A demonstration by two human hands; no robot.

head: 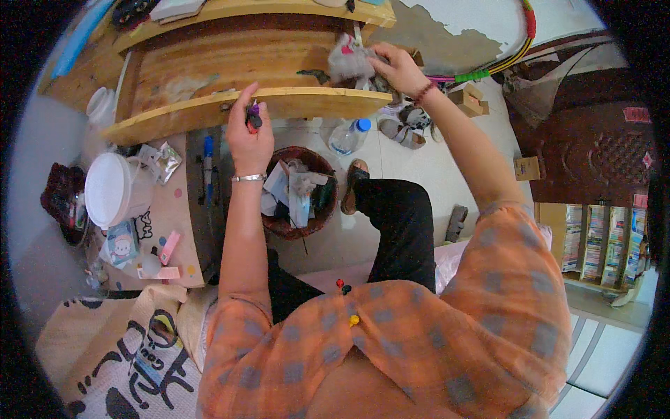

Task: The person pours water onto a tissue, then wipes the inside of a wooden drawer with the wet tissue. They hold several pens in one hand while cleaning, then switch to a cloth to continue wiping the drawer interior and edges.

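Observation:
A wooden drawer (pixel 314 105) is pulled out before me, its bare wood bottom showing. My right hand (pixel 399 67) grips a bunched grey-white cloth (pixel 348 64) with a pink mark, over the drawer's right end; the cloth is blurred. My left hand (pixel 250 128) is at the drawer's front board, with small purple, black and red objects (pixel 254 121) held in it. What they are is too small to tell. One fingertip reaches the board's top edge. Inside the drawer, a dark flat piece (pixel 314 76) lies near the cloth.
Below the drawer stands a woven basket (pixel 327 225) of papers and scraps, beside a clear plastic bottle (pixel 345 139) with a blue cap. Sandals (pixel 400 133) lie on the floor to the right. A white-lidded bucket (pixel 110 189) stands on the left table. A hoop (pixel 473 76) leans behind.

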